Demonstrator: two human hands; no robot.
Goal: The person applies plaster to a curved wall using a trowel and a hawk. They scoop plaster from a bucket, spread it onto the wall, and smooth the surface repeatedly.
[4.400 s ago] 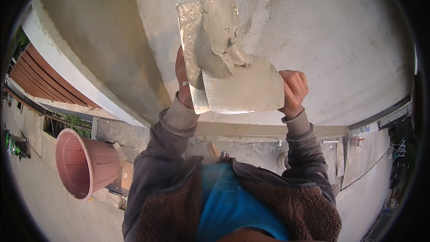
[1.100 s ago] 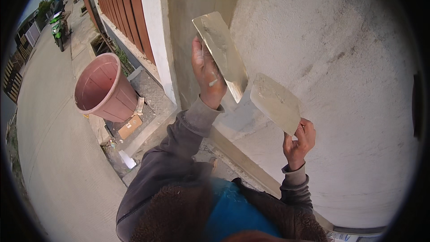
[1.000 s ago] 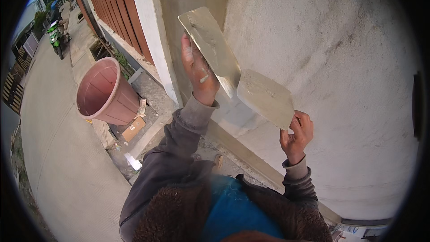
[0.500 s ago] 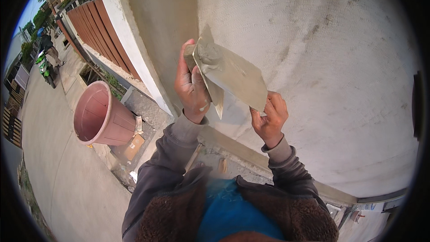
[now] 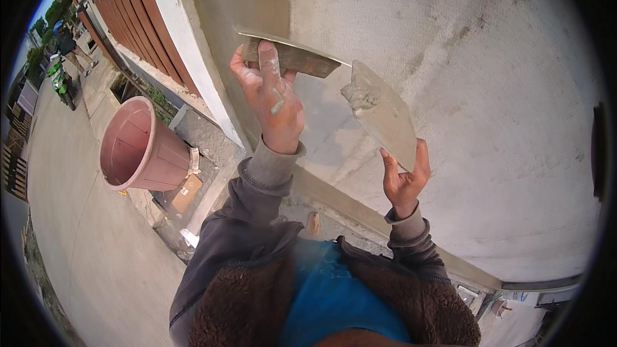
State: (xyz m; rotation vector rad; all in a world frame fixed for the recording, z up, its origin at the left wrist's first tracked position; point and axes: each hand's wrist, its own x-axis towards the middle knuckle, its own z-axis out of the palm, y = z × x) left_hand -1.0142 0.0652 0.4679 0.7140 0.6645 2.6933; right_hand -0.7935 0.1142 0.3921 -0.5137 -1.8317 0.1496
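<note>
Mortar-smeared blade (image 5: pixel 391 122) — pale-marked cardboard (image 5: pixel 187 195), illegible

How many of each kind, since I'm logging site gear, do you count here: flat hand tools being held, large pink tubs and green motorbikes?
Flat hand tools: 2, one in the left hand, one in the right hand
Large pink tub: 1
Green motorbike: 1
Total: 4

Gry-beige R blade (image 5: pixel 389 119), pink tub (image 5: pixel 166 162)
</note>
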